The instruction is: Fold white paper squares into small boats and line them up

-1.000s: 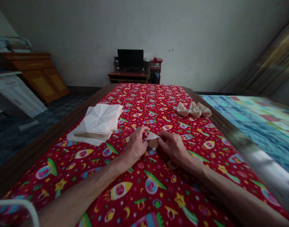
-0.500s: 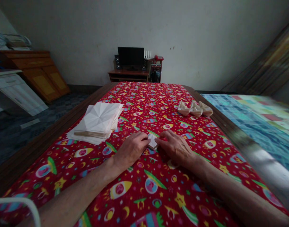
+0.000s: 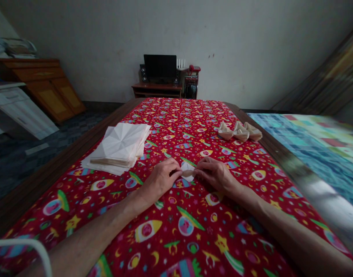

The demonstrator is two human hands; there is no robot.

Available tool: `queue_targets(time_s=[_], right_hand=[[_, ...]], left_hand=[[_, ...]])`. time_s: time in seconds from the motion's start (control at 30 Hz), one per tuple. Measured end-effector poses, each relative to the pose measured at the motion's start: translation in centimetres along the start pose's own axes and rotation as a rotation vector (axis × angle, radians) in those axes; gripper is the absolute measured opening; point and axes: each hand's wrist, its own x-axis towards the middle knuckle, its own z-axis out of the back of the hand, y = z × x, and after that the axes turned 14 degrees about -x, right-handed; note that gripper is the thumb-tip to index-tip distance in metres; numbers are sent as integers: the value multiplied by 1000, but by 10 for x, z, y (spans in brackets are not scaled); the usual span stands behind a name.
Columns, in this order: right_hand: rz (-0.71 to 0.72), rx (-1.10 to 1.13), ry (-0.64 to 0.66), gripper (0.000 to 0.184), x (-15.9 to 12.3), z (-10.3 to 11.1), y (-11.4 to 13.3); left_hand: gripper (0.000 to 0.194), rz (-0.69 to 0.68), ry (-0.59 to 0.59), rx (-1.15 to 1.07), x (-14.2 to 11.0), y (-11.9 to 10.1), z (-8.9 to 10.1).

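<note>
A small folded white paper [image 3: 188,167] lies at the middle of the red patterned cloth, with one layer lifted toward me. My left hand [image 3: 164,172] pinches its left side between thumb and fingers. On the opposite side my right hand [image 3: 215,172] pinches the right edge the same way. Left of my hands rests a stack of creased white paper sheets [image 3: 121,144]. Several folded paper boats [image 3: 241,132] stand in a touching row at the right side of the cloth.
The red cloth [image 3: 170,238] covers a long table with dark wooden edges [image 3: 273,148]. A white curved tube [image 3: 34,244] crosses the lower left corner. Beyond the table are a monitor [image 3: 160,67] on a desk, a wooden cabinet [image 3: 53,88] and a bed [image 3: 303,150].
A layer of the folded paper has been raised between my fingertips, where the paper lay flatter before. Both hands stay nearly in place. The view has tilted slightly.
</note>
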Motion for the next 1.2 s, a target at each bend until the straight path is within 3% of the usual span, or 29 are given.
queue_targets(time_s=[0.13,0.4,0.6,0.8,1.03,1.2], right_hand=[[-73,-78,10,18,3,-2,4],[-34,-492,8,21,6,-12,12],[-51,-636,136,21,11,-11,17],[-81,-619,185,22,13,-9,18],[-99,-476,131,27,12,-6,18],[-190,-324,206,24,20,1,16]], left_hand=[[8,87,-32,10,1,1,-1],[16,124,-2,197,2,-1,-5],[17,120,33,314,5,-7,-5],[17,148,39,390,7,-12,-5],[27,182,63,416,12,-10,-6],[23,206,102,395,15,-8,-1]])
